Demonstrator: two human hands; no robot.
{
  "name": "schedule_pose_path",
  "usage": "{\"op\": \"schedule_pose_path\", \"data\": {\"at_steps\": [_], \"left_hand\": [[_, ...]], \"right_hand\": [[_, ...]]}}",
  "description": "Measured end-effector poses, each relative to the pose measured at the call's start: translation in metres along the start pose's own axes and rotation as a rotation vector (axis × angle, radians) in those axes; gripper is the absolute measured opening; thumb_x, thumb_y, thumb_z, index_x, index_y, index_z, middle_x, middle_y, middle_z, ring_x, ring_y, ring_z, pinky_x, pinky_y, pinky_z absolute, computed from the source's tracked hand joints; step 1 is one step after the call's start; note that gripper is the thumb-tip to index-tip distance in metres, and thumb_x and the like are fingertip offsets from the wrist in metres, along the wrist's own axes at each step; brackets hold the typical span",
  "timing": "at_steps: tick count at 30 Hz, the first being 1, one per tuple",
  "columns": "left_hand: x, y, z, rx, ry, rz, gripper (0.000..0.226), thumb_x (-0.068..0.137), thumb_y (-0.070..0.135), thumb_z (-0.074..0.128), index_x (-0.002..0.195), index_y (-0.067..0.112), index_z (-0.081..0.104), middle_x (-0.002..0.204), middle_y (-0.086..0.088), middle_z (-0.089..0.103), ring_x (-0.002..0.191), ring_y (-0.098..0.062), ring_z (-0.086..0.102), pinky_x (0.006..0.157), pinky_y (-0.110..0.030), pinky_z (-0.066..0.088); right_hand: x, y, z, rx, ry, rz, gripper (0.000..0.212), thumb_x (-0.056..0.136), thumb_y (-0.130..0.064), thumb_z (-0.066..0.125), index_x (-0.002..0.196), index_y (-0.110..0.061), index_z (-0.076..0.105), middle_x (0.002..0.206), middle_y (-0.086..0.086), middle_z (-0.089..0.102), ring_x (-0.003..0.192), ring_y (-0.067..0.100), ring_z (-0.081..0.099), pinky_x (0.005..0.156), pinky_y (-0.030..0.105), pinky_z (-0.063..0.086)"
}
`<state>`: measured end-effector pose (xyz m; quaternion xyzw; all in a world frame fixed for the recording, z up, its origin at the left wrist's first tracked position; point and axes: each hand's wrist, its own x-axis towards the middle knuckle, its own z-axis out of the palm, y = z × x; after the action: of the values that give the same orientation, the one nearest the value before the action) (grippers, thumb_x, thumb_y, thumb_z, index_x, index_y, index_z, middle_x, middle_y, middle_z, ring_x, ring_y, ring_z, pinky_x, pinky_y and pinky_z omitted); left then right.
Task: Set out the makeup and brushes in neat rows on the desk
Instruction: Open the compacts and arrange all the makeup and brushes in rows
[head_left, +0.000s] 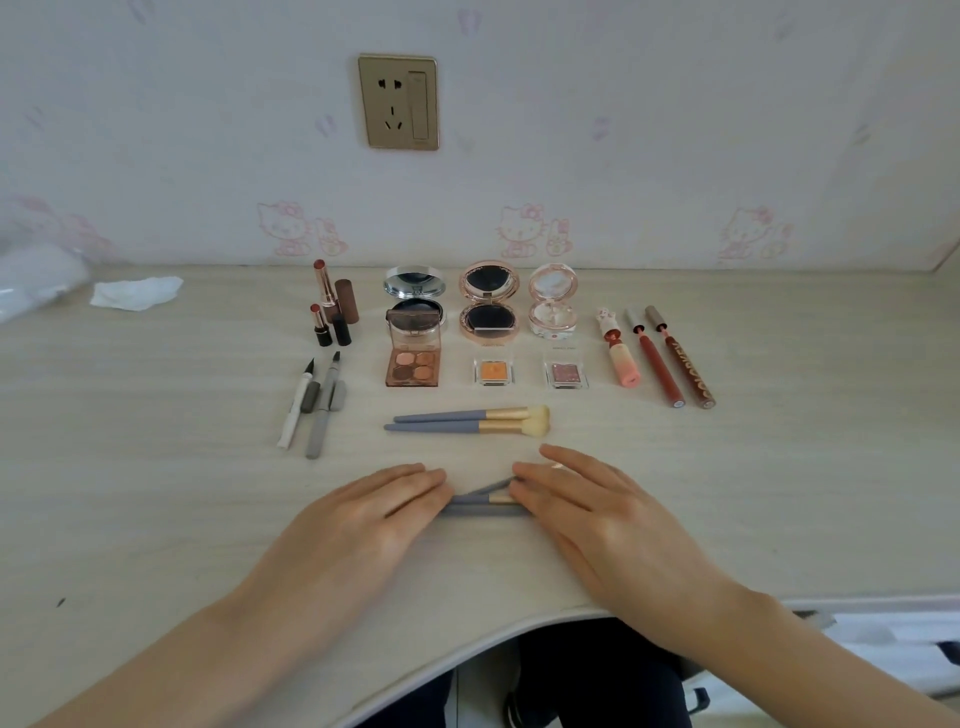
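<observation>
My left hand and my right hand lie flat on the pale desk, their straight fingertips touching the two ends of a small bunch of grey-handled brushes between them. Most of that bunch is hidden under my fingers. Just beyond lie two larger grey and gold brushes side by side, bristles to the right. Farther back stand open compacts, an eyeshadow palette and two small single shadows. Lip glosses lie to the right, lipsticks and eyeliner pens to the left.
A crumpled white tissue and a clear plastic bag lie at the back left. The wall with a gold socket closes off the desk's far side. The desk's curved front edge runs just under my wrists.
</observation>
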<state>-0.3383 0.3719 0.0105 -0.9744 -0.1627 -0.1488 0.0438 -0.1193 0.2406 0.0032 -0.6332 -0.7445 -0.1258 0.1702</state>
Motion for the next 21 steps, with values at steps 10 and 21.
{"op": "schedule_pose_path", "data": {"at_steps": [10, 21], "left_hand": [[-0.002, 0.006, -0.002, 0.004, 0.091, 0.093, 0.038, 0.081, 0.007, 0.042, 0.101, 0.006, 0.075, 0.107, -0.006, 0.072, 0.100, -0.021, 0.069, 0.073, -0.034, 0.059], [0.034, -0.016, 0.011, 0.080, 0.138, 0.028, 0.030, 0.083, 0.005, 0.048, 0.099, 0.004, 0.074, 0.114, -0.011, 0.069, 0.109, -0.028, 0.065, 0.093, -0.040, 0.051]], "right_hand": [[0.003, 0.002, 0.007, -0.041, 0.058, -0.081, 0.036, 0.079, -0.007, 0.076, 0.114, -0.009, 0.070, 0.121, 0.005, 0.067, 0.117, 0.025, 0.060, 0.094, 0.039, 0.052], [0.034, 0.014, 0.021, -0.188, 0.128, -0.072, 0.028, 0.079, -0.002, 0.070, 0.107, -0.007, 0.071, 0.119, 0.010, 0.066, 0.122, 0.036, 0.054, 0.099, 0.042, 0.047]]}}
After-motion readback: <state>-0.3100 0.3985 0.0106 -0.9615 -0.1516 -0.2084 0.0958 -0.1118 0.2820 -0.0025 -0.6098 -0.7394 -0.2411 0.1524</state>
